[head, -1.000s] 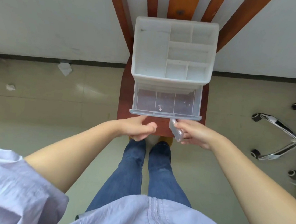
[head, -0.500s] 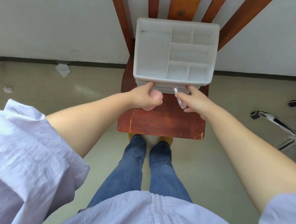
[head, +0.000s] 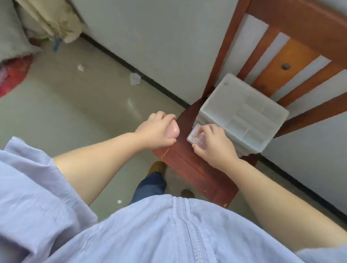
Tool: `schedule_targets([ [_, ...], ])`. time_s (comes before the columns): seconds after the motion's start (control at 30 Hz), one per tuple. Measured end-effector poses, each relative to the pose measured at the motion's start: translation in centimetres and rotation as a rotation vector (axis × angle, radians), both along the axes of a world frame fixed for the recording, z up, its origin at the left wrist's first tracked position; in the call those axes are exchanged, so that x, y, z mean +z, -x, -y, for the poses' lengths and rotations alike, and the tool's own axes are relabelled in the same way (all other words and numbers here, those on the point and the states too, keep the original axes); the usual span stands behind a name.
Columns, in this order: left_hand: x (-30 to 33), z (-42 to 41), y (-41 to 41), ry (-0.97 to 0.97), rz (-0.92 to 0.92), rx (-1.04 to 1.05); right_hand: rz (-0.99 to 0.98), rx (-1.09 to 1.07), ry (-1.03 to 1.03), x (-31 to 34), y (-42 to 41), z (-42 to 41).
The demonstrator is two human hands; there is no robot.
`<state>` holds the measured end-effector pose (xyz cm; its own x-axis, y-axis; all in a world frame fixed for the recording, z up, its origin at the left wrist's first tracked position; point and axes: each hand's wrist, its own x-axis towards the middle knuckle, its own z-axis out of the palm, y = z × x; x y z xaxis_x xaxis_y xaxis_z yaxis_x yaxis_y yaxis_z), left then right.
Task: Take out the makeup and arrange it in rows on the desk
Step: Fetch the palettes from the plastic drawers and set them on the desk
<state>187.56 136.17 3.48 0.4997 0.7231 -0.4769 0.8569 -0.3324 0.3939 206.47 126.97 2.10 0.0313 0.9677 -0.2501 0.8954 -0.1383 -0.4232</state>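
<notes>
Both hands are loaded and the step in hand looks like the carry: the makeup has left the organiser and now needs to go to a desk, which is nowhere in view. The left hand [head: 155, 132] curls its fingers round a pink egg-shaped sponge [head: 172, 131], held in the air just off the left corner of the wooden chair [head: 188, 160] seat. The right hand [head: 214, 147] pinches a small clear plastic case [head: 196, 138] between thumb and fingers, above the seat and just in front of the white organiser [head: 242, 115]; what the case holds is too blurred to name, though it shows a faint pinkish tint. The organiser sits at the back of the seat against the chair's slats, its top divided into several open compartments, and every one that shows appears empty. Its lower front looks shut, though the right hand hides part of it. The next move, as I judge it, calls for turning away from the chair, finding the desk, and setting the two pieces down side by side so a row can form. The sponge is rounded and may roll when released, so it wants a gentle placing; the flat case should sit steady
</notes>
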Motion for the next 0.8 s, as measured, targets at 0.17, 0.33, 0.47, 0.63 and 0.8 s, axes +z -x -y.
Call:
schedule_targets([
  [0.17,-0.1,10.4,5.7,-0.051,-0.038,0.352,0.146,0.441,-0.016,0.4,3.3,2.1],
  [0.33,0.1,22.2,11.7,-0.046,-0.121,0.743,0.219,0.816,-0.011,0.8,9.4,4.6],
  [0.47,1.1,30.9,16.2,-0.076,-0.141,1.042,0.231,1.084,-0.100,2.4,17.2,7.7],
  [0.63,1.9,41.8,20.6,-0.110,-0.161,1.276,0.165,1.376,-0.182,3.7,27.3,15.0],
  [0.8,2.5,55.0,25.3,-0.123,-0.180,1.428,0.171,1.583,-0.218,3.8,36.0,25.3],
])
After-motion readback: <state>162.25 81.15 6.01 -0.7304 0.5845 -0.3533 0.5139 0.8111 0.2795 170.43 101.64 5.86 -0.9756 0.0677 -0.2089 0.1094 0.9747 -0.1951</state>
